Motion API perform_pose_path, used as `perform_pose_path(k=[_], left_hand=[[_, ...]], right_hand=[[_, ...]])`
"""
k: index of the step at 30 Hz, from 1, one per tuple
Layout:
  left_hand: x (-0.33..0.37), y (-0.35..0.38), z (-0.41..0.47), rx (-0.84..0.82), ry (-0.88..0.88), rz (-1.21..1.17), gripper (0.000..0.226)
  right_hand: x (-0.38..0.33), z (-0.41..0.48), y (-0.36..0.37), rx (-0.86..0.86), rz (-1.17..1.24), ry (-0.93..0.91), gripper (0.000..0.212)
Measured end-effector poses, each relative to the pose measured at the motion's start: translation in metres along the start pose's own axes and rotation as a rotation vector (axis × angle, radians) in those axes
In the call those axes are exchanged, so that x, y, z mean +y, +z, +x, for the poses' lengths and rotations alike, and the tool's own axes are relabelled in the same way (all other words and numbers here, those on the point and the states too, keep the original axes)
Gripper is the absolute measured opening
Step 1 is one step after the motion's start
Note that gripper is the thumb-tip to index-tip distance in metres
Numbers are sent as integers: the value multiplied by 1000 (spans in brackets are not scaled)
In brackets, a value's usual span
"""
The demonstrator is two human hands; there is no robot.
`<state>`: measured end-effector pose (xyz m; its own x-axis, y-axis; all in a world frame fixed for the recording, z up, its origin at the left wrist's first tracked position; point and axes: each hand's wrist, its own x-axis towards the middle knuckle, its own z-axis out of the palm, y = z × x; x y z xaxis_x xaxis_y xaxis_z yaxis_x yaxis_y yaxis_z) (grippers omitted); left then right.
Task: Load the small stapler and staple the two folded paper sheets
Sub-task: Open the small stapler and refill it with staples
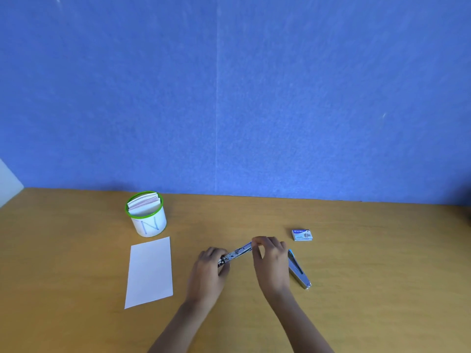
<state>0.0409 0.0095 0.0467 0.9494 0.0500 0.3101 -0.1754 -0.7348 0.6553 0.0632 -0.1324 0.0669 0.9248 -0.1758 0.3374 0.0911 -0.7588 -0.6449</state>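
Lower centre: our left hand [211, 266] grips the opened stapler [238, 252]; our right hand [270, 261] pinches its rail. Left, cup [149, 225] marked "N"; staple box [302, 235] print unreadable.

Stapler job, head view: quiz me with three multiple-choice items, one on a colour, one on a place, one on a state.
1. The rim of the cup is: A. red B. green C. black
2. The staple box lies: A. inside the cup B. left of the cup C. on the table, beyond the right hand
3. The stapler is: A. swung open, held by both hands B. closed flat C. lying untouched

Answers: 1 B, a green ring tops the white cup. 2 C, it sits on bare wood past the fingers. 3 A, the left hand grips one arm's end, and the other arm splays rightward.
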Motion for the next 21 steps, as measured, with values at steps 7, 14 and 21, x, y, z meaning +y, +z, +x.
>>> perform_pose_path(k=[7, 14, 21], left_hand=[[19, -10, 0, 60, 89, 11, 15], [32, -13, -7, 96, 87, 28, 14], [39, -19, -9, 136, 116, 6, 19]], right_hand=[[-13, -1, -12, -6, -94, -11, 16], [-23, -12, -22, 105, -119, -46, 8], [-30, -21, -22, 46, 66, 114, 13]])
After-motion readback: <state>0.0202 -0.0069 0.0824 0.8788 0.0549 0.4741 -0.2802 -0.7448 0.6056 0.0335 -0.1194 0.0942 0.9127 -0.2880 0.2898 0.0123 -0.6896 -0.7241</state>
